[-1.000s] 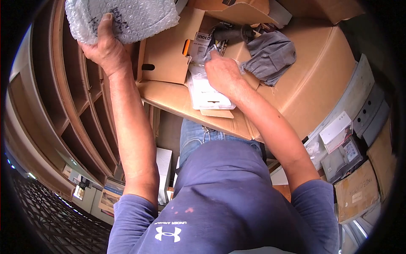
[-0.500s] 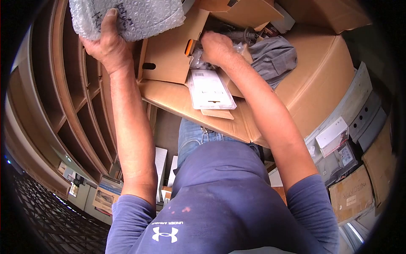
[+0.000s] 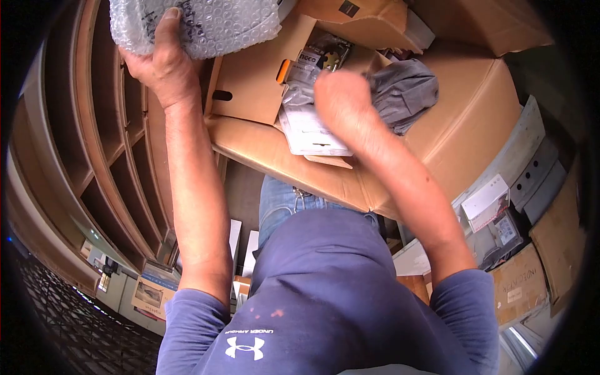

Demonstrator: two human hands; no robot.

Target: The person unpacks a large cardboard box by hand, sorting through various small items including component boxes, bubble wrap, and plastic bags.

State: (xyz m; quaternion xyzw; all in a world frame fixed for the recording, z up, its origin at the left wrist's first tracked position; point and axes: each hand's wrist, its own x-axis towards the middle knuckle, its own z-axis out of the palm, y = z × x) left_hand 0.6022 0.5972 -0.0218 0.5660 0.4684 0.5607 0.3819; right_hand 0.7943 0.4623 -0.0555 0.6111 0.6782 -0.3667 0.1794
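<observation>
High on the left, my left hand (image 3: 164,74) grips a bubble-wrapped package (image 3: 212,28), the thumb pressed over dark handwriting on it. My right hand (image 3: 342,103) is closed, knuckles up, above the contents of an open cardboard box (image 3: 247,84); its fingertips are hidden, so what it holds cannot be made out. Just beyond it shows a dark packet with printed lettering (image 3: 326,53). Clear crumpled plastic (image 3: 299,90) and an orange-edged item (image 3: 283,71) lie left of that hand. A white flat pack (image 3: 306,132) is partly beneath the wrist, and grey cloth (image 3: 406,94) bunches to its right.
The smaller box rests on a large cardboard surface (image 3: 462,112). Wooden shelving (image 3: 94,125) curves along the left side. At right are a marked carton (image 3: 519,284), a white box (image 3: 485,203) and a dark package (image 3: 503,236). Dark mesh (image 3: 56,300) fills the lower left.
My right hand has drawn back out of the box toward me, uncovering the printed packet; a dark tool-like item seen there earlier no longer shows. My left hand still holds the bubble-wrapped package.
</observation>
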